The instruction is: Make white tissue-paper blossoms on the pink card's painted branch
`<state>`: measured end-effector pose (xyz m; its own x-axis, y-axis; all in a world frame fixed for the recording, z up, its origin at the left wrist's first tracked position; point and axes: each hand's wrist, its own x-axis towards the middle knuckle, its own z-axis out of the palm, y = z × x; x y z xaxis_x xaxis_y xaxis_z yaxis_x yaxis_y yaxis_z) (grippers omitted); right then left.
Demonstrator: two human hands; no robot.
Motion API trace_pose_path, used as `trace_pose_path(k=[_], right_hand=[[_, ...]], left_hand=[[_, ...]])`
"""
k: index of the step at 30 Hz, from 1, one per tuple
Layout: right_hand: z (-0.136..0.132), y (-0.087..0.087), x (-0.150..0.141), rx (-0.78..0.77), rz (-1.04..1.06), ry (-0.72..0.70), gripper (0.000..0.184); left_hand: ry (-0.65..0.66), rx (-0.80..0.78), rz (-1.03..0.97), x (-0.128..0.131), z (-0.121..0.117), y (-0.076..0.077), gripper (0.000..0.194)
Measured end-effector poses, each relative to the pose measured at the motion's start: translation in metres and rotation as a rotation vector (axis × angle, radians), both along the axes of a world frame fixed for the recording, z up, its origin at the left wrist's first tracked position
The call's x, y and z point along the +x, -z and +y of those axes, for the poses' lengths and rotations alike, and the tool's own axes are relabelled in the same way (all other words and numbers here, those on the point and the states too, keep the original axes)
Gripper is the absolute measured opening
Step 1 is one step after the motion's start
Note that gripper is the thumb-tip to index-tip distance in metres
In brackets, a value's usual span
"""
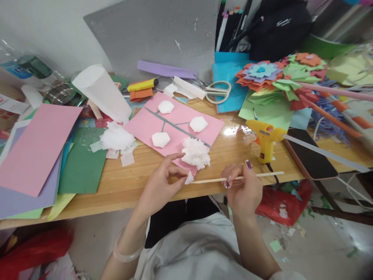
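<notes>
At lower center of the frame, a thin stick [206,181] is clamped in the right hand [243,186], its paper-tipped end at the pinched fingertips of the left hand [167,179].

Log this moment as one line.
left hand: pinching paper piece at tip of stick | right hand: holding stick | pink card: fluffy white flower, three white shapes

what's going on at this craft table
The left hand pinches a small piece of white paper at the tip of a thin wooden stick, which the right hand holds. Beside them, a pink sheet bears three flat white hexagons and one ruffled white paper flower. A yellow glue gun stands to the right.
</notes>
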<state>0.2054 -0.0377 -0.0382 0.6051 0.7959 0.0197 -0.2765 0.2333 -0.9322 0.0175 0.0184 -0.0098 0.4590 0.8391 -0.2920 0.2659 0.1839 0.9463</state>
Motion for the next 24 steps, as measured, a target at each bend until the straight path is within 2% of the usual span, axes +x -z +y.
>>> trace_pose_path(k=[6, 10, 12, 16, 20, 24], right_hand=[[-0.001, 0.002, 0.005, -0.023, -0.008, 0.045, 0.053], [-0.003, 0.004, 0.006, -0.016, -0.030, 0.072, 0.051], [-0.004, 0.004, 0.006, -0.008, -0.031, 0.073, 0.051], [-0.004, 0.005, 0.007, 0.037, -0.047, 0.068, 0.051], [-0.001, 0.004, 0.013, 0.098, -0.071, 0.153, 0.052], [0.004, 0.004, 0.016, 0.016, -0.184, 0.216, 0.050]], left_hand=[[0.063, 0.055, 0.055, 0.005, 0.000, -0.006, 0.051], [0.070, 0.094, 0.054, 0.007, -0.003, -0.008, 0.055], [0.052, 0.088, 0.052, 0.008, -0.005, -0.008, 0.052], [-0.030, 0.085, 0.080, 0.010, -0.005, -0.007, 0.033], [-0.099, 0.128, 0.066, 0.009, -0.003, -0.007, 0.019], [-0.133, 0.221, 0.076, 0.008, 0.004, -0.007, 0.012]])
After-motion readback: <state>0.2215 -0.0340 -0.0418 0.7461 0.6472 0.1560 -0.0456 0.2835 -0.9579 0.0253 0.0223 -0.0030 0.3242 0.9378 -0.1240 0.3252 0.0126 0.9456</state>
